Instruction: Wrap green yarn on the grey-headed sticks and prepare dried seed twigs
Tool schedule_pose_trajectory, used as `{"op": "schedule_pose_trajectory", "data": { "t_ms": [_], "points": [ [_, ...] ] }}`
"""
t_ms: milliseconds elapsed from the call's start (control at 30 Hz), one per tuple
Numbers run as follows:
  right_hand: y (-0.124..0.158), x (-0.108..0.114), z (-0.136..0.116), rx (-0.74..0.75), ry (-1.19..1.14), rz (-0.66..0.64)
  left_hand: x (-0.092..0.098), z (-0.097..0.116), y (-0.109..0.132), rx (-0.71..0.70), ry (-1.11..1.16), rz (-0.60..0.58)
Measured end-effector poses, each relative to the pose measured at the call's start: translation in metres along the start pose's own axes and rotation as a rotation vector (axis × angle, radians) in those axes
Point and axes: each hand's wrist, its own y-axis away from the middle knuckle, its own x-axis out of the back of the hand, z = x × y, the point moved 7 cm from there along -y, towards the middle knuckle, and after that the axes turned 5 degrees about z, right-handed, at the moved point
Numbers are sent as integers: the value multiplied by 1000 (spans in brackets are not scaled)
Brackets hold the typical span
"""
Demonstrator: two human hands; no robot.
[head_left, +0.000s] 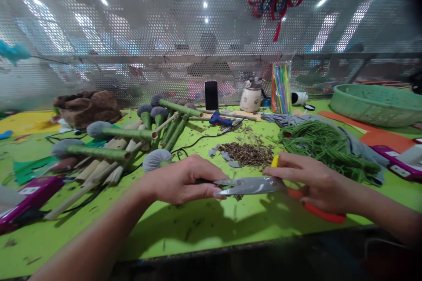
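The right hand [316, 182] grips a pair of scissors [253, 185], its fingers curled around the orange-red and yellow handles. The blades point toward the left hand [194, 181] and stand slightly parted, with a bit of thin green material [233, 183] between them. The left hand's thumb and fingers are drawn together right at the blade tips — what they pinch, if anything, cannot be told from this angle. Just behind that hand is a grey cloth-covered ball head [157, 160] with a green collar (the rest of it is hidden by the hand).

Beyond the scissors, a heap of brown husk-like bits [249, 153] lies on the lime-green tabletop [211, 246], grey scraps [227, 156] at its left edge. A tangle of green yarn [316, 145] sits near the right hand, partly over grey fabric [354, 145]. To the left, green-wrapped sticks with grey ball heads [120, 132] are piled over bare wooden sticks [89, 169]. Farther back are a blue glue gun [219, 119], a dark phone [211, 95] standing upright, and a lidded bottle [250, 98] — all well apart from both hands.
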Motion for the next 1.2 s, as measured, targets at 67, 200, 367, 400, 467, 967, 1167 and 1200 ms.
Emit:
{"op": "schedule_pose_trajectory", "data": {
  "t_ms": [67,200,367,400,467,967,1167,1200],
  "points": [
    [1,0,-1,9,7,-2,0,0,0,-4,19,0],
    [3,-2,0,7,26,-16,0,0,-1,7,32,-7],
    [2,1,-4,35,58,34,-3,-2,0,14,42,-24],
    [1,1,-4,38,66,42,-3,-2,0,11,41,-26],
    [1,2,-5,43,75,49,-4,-1,-1,2,39,-26],
    [2,-1,-2,14,13,2,-5,-2,-1,8,45,-54],
    [2,1,-2,42,50,23,-7,-2,-2,24,41,-67],
    [3,0,-2,44,62,23,-7,-2,-2,26,36,-72]
  ]
}}
